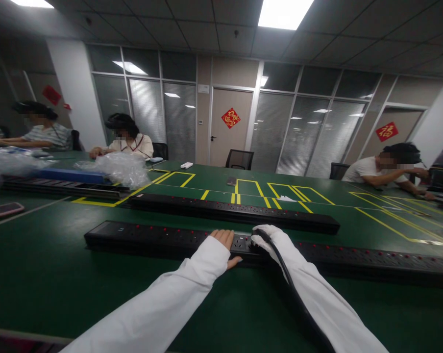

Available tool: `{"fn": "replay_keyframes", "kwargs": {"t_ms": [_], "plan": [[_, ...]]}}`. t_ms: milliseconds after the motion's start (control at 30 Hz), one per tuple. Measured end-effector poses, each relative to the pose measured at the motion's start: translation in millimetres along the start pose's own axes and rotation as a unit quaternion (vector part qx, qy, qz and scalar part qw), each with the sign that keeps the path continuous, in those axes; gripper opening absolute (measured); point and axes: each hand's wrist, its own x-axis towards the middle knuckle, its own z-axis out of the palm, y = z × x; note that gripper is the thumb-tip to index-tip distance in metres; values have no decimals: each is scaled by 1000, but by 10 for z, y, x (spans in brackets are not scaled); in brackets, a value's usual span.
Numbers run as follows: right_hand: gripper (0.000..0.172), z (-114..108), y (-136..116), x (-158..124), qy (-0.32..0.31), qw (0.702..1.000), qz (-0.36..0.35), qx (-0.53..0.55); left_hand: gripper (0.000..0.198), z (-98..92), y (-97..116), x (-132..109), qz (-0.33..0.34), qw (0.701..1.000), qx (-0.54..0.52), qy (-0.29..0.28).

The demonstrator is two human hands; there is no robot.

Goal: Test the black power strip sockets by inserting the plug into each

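Observation:
A long black power strip [148, 239] with red indicators and many sockets lies across the green table in front of me. My left hand [225, 241] is bare and rests on the strip near its middle, fingers over the top and thumb apart at the near side. Just right of it, my right hand [267, 237], in a white glove, is closed round the plug end of a thick black cable [293, 284] at the strip's sockets. The plug itself is mostly hidden by the glove. The cable runs down along my right sleeve.
Behind lies a second black strip [243, 211]. Yellow tape marks the green table [41, 274]. Clear plastic wrap [122, 169], a blue box [72, 175] and a phone [4, 211] are at left. Several people sit around the table's far side.

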Motion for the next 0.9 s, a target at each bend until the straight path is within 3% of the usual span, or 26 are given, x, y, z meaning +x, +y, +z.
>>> {"fn": "replay_keyframes", "kwargs": {"t_ms": [133, 433, 900], "plan": [[28, 105, -52, 2, -1, 999, -22, -38, 63, 5, -1, -4, 0, 1000, -14, 12], [25, 120, -198, -91, 23, 992, 7, -121, 64, -25, 6, 0, -3, 1000, 0, -6], [26, 207, -146, -114, 53, 993, -43, -95, 62, 23, -3, -13, -3, 1000, -16, 22]]}}
